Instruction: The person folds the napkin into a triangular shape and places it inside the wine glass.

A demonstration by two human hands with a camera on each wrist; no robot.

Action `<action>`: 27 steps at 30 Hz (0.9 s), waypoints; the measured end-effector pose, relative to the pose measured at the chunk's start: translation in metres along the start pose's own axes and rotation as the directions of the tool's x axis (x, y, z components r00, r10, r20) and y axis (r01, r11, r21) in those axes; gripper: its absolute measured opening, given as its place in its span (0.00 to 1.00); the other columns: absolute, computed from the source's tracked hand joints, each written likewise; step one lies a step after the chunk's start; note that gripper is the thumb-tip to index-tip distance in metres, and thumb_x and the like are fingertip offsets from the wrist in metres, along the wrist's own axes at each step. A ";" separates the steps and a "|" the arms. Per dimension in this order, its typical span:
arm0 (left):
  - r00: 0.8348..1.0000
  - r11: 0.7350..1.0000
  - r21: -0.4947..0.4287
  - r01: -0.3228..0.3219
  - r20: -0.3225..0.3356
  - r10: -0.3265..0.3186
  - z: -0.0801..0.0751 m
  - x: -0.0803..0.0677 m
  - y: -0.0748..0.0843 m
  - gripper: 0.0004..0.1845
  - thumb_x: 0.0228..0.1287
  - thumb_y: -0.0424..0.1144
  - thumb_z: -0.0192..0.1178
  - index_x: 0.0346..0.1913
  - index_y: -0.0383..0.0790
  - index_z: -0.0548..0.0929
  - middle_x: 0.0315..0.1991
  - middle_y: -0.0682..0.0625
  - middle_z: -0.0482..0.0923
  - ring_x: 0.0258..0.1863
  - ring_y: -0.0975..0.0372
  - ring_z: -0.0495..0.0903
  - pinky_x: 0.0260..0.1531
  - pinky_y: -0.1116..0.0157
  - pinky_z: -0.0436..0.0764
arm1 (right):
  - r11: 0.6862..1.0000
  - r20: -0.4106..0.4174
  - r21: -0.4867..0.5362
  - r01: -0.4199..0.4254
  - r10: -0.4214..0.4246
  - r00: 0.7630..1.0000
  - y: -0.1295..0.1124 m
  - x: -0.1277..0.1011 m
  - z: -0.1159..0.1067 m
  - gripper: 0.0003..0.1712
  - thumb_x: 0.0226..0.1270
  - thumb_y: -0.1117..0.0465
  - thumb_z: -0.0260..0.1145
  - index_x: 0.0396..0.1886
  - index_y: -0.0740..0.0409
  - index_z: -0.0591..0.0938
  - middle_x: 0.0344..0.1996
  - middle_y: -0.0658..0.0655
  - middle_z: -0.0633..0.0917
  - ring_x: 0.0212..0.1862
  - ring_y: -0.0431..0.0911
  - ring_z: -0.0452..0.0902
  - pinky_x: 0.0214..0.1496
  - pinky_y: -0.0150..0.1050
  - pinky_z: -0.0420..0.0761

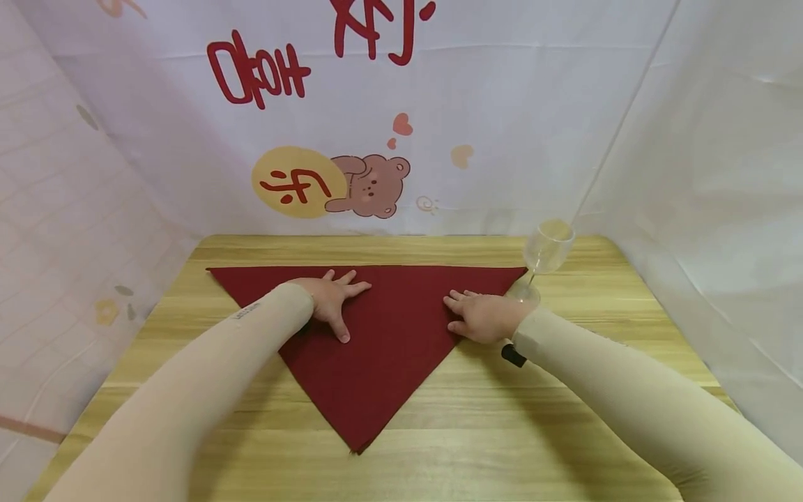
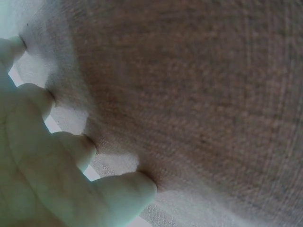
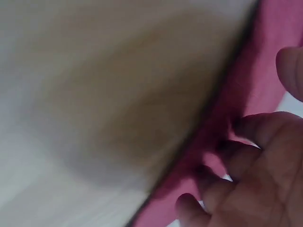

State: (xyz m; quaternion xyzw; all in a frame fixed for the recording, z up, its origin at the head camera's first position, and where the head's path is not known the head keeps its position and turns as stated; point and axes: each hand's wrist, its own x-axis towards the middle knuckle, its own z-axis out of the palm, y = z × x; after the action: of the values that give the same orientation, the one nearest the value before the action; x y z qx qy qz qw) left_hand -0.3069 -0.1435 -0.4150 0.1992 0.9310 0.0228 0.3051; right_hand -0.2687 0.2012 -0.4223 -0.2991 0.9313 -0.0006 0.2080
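Across the head view's middle, I see red cloth (image 1: 376, 376) lying on the counter (image 1: 477, 439), left grip (image 1: 326, 300) spread wide upon it, right grip (image 1: 483, 317) loosely extended at its right. My left-wrist view shows fingertips (image 2: 139, 187) touching cloth, left; the right-wrist, lower right.

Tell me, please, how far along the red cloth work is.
Apparently folded already: the red cloth lies as a triangle. In hand: the left hand and right hand rest on it. Possibly left: further folding, since it lies spread wide across the table.
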 end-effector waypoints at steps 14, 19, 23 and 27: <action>1.000 1.000 -0.006 -0.003 -0.029 0.003 -0.006 0.017 0.018 0.64 0.52 0.62 0.80 0.85 0.69 0.48 0.88 0.51 0.34 0.86 0.41 0.34 0.73 0.32 0.62 | 0.996 0.010 -0.006 -0.092 0.092 0.996 0.012 -0.007 0.003 0.43 0.82 0.48 0.58 0.83 0.69 0.57 0.83 0.70 0.55 0.84 0.68 0.49 0.84 0.59 0.56; 0.999 1.000 -0.010 0.001 -0.035 -0.002 -0.007 0.022 0.024 0.64 0.52 0.62 0.80 0.85 0.70 0.47 0.88 0.52 0.34 0.86 0.41 0.35 0.73 0.33 0.63 | 0.997 -0.024 -0.069 0.028 -0.029 0.999 -0.006 0.000 0.001 0.41 0.81 0.51 0.61 0.82 0.67 0.60 0.82 0.69 0.60 0.83 0.67 0.53 0.84 0.60 0.56; 0.999 1.000 -0.027 -0.012 -0.050 0.010 -0.008 0.025 0.029 0.63 0.53 0.61 0.79 0.85 0.70 0.48 0.88 0.52 0.35 0.87 0.42 0.35 0.75 0.34 0.62 | 0.995 0.012 -0.048 0.089 -0.089 0.996 -0.019 0.002 0.002 0.42 0.79 0.49 0.62 0.82 0.66 0.61 0.82 0.68 0.60 0.83 0.67 0.53 0.84 0.60 0.56; 0.995 0.999 0.016 -0.047 -0.087 0.049 -0.006 0.022 0.033 0.59 0.58 0.62 0.76 0.86 0.63 0.50 0.88 0.48 0.37 0.86 0.41 0.38 0.78 0.35 0.58 | 0.997 0.014 -0.071 0.036 -0.035 0.999 -0.015 0.000 0.005 0.44 0.78 0.48 0.64 0.83 0.65 0.60 0.83 0.66 0.59 0.83 0.65 0.53 0.84 0.59 0.56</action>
State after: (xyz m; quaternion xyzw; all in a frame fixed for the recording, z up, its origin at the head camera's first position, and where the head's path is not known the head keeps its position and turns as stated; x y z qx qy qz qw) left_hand -0.3148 -0.1046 -0.4172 0.2224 0.9386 0.0324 0.2619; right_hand -0.2585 0.1894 -0.4251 -0.3230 0.9239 0.0309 0.2028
